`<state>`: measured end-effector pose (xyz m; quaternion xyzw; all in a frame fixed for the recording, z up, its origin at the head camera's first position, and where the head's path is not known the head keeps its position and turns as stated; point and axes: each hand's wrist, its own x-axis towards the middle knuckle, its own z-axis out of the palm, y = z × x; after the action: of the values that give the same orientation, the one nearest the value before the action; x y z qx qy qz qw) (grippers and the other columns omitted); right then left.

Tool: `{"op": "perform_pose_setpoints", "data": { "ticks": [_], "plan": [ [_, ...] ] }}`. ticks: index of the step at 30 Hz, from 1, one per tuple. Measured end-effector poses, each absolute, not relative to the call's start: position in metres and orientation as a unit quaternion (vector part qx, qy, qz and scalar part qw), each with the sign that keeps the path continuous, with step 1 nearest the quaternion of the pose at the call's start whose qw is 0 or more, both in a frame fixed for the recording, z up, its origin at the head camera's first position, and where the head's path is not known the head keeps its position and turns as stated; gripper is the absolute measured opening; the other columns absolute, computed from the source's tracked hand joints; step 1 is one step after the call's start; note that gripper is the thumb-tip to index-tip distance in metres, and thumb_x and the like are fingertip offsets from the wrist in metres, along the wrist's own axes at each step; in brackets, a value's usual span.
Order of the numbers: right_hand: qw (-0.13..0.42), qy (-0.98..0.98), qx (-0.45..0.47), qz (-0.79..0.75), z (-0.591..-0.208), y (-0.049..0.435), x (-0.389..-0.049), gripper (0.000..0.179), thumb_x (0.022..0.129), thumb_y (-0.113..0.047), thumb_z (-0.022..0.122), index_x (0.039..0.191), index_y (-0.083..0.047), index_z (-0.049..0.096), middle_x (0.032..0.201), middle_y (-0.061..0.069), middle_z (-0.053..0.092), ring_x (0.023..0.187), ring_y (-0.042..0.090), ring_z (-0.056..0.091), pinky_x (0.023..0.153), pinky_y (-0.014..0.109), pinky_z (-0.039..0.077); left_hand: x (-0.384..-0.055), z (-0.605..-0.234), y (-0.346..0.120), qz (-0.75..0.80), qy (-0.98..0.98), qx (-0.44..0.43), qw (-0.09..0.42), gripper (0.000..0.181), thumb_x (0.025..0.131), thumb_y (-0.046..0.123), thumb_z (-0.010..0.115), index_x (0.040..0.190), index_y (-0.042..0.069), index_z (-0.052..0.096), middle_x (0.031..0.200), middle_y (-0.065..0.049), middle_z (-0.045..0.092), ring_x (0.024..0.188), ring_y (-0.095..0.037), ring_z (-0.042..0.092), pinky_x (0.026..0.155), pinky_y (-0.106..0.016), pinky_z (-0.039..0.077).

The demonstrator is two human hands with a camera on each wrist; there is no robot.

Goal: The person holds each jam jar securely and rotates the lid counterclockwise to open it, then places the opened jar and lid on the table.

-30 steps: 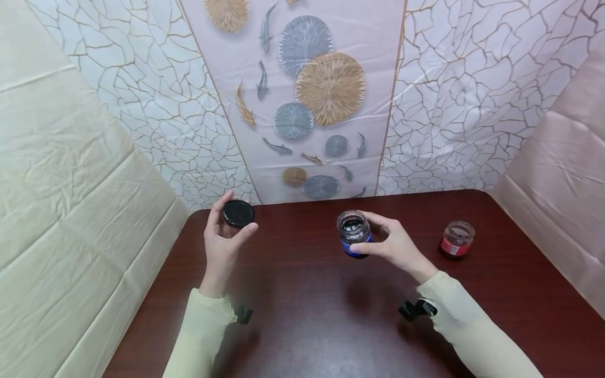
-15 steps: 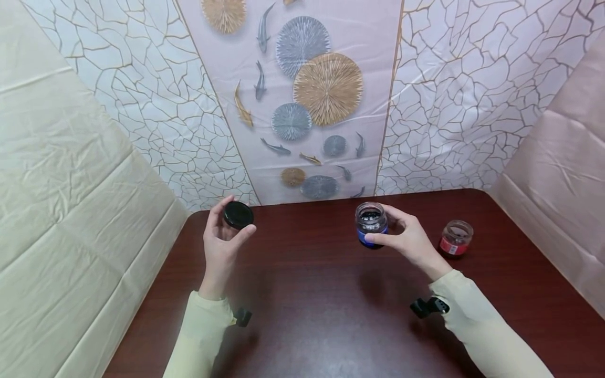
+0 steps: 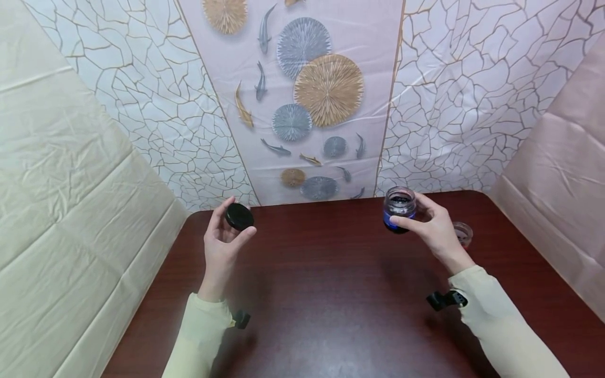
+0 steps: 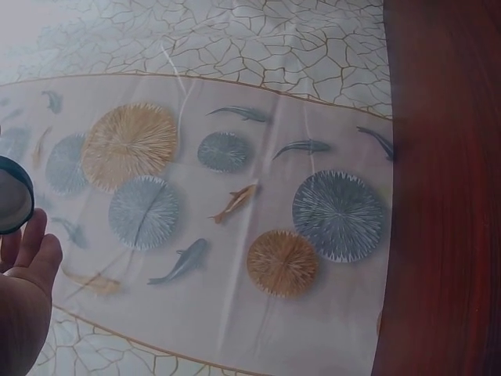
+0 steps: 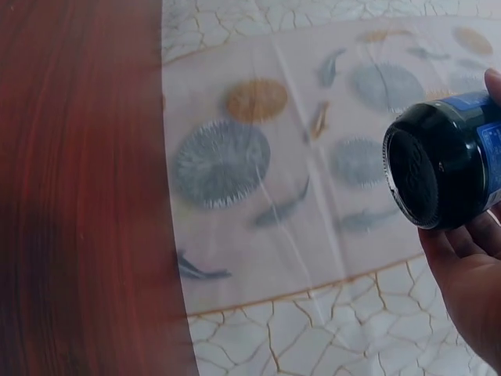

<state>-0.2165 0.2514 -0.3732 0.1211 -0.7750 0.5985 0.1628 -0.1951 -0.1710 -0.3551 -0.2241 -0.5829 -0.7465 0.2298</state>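
Observation:
On the left of the head view, my left hand (image 3: 223, 239) pinches a round black lid (image 3: 239, 217) by its edge, held up over the table. In the left wrist view the lid (image 4: 14, 196) shows its pale inner side. My right hand (image 3: 437, 231) grips an open glass jar (image 3: 399, 210) with a blue label and dark contents, raised above the table's back right. The right wrist view shows the base of this jar (image 5: 438, 168). Behind my right wrist a second open jar (image 3: 463, 234) with a red label stands on the table, mostly hidden.
The dark red-brown wooden table (image 3: 312, 294) has a glossy top. A patterned cloth (image 3: 331, 157) with fish and round motifs hangs along its back edge. Plain cream cloth (image 3: 85, 210) closes the left side, and another cloth (image 3: 557, 184) the right.
My right hand has carried the blue-labelled jar rightward and farther back, now partly covering the red-labelled jar. My left hand stays nearly in place; the lid has tilted slightly.

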Motion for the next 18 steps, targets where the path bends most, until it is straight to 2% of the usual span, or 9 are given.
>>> {"op": "perform_pose_setpoints", "data": {
  "ticks": [7, 12, 14, 16, 18],
  "plan": [
    [0.198, -0.761, 0.092, 0.61, -0.367, 0.267, -0.223, 0.058, 0.086, -0.009, 0.08, 0.14, -0.013, 0.06, 0.114, -0.013, 0.067, 0.098, 0.007, 0.062, 0.078, 0.015, 0.05, -0.194, -0.356, -0.173, -0.746, -0.587, -0.22, 0.225, 0.074, 0.08, -0.022, 0.069, 0.148, -0.002, 0.044, 0.129, -0.02, 0.055, 0.12, -0.023, 0.062, 0.096, -0.028, 0.052],
    [0.201, -0.753, 0.068, 0.623, -0.364, 0.28, -0.225, 0.056, 0.087, -0.009, 0.08, 0.139, -0.014, 0.061, 0.116, -0.013, 0.067, 0.1, 0.005, 0.063, 0.079, 0.012, 0.05, -0.193, -0.357, -0.174, -0.748, -0.587, -0.216, 0.221, 0.076, 0.08, -0.022, 0.068, 0.149, -0.002, 0.043, 0.13, -0.021, 0.053, 0.121, -0.023, 0.063, 0.096, -0.028, 0.052],
    [0.197, -0.745, 0.06, 0.634, -0.363, 0.284, -0.226, 0.056, 0.086, -0.009, 0.08, 0.139, -0.014, 0.061, 0.116, -0.012, 0.068, 0.099, 0.005, 0.063, 0.073, 0.012, 0.05, -0.193, -0.358, -0.175, -0.748, -0.588, -0.215, 0.22, 0.077, 0.08, -0.023, 0.068, 0.15, -0.003, 0.041, 0.131, -0.022, 0.052, 0.121, -0.023, 0.062, 0.096, -0.029, 0.052],
    [0.192, -0.739, 0.05, 0.644, -0.362, 0.289, -0.226, 0.056, 0.086, -0.009, 0.081, 0.138, -0.014, 0.061, 0.114, -0.011, 0.068, 0.09, 0.005, 0.063, 0.059, 0.014, 0.049, -0.194, -0.359, -0.176, -0.748, -0.59, -0.212, 0.22, 0.077, 0.08, -0.023, 0.068, 0.15, -0.004, 0.04, 0.131, -0.02, 0.052, 0.121, -0.023, 0.062, 0.097, -0.028, 0.052],
    [0.197, -0.745, 0.04, 0.636, -0.362, 0.294, -0.227, 0.057, 0.086, -0.01, 0.081, 0.139, -0.016, 0.061, 0.113, -0.013, 0.068, 0.089, 0.004, 0.062, 0.057, 0.014, 0.048, -0.194, -0.36, -0.177, -0.748, -0.59, -0.211, 0.219, 0.077, 0.08, -0.023, 0.068, 0.149, -0.004, 0.04, 0.132, -0.02, 0.052, 0.122, -0.023, 0.062, 0.097, -0.028, 0.052]
  ]
}}
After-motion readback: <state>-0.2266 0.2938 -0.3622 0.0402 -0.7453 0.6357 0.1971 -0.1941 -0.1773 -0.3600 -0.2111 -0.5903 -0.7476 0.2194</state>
